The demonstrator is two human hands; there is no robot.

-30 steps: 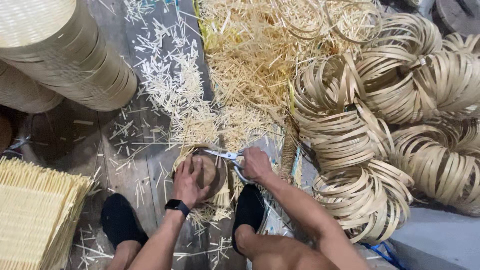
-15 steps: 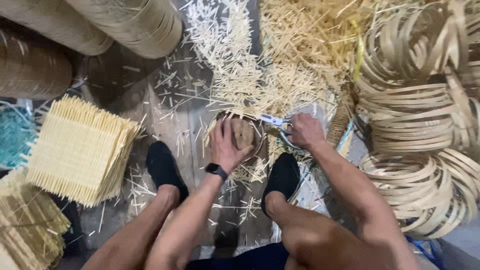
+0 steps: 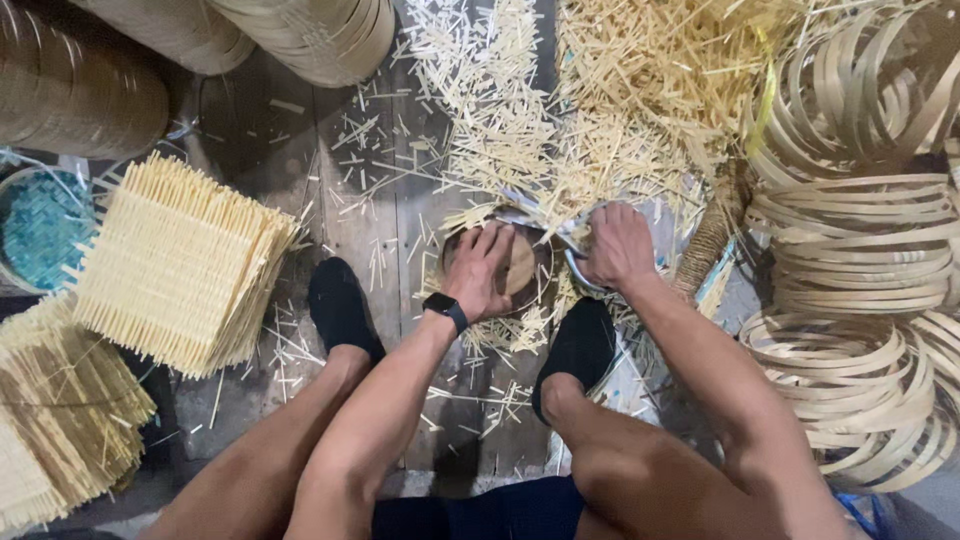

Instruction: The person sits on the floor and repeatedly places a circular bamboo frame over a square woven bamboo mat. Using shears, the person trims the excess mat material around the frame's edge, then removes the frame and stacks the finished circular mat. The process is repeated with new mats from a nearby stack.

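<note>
My left hand [image 3: 484,270], a black watch on its wrist, lies flat with spread fingers on a round woven piece [image 3: 522,268] on the wooden floor between my feet. My right hand [image 3: 620,245] is closed around the handles of a pair of scissors [image 3: 570,235], whose blades reach left toward the round piece's upper edge. Cut pale bamboo slivers [image 3: 500,110] lie scattered all around the piece.
Stacks of square woven bamboo mats [image 3: 175,262] lie at left, with more [image 3: 60,420] at lower left. Coiled bamboo hoops [image 3: 860,250] are piled at right. Round stacked baskets [image 3: 310,35] stand at the top left; a teal woven dish [image 3: 40,225] sits at far left.
The view has shifted right and down, bringing the mat stacks into sight. Both hands stay on the round piece and scissors, with the left hand pressing flatter.
</note>
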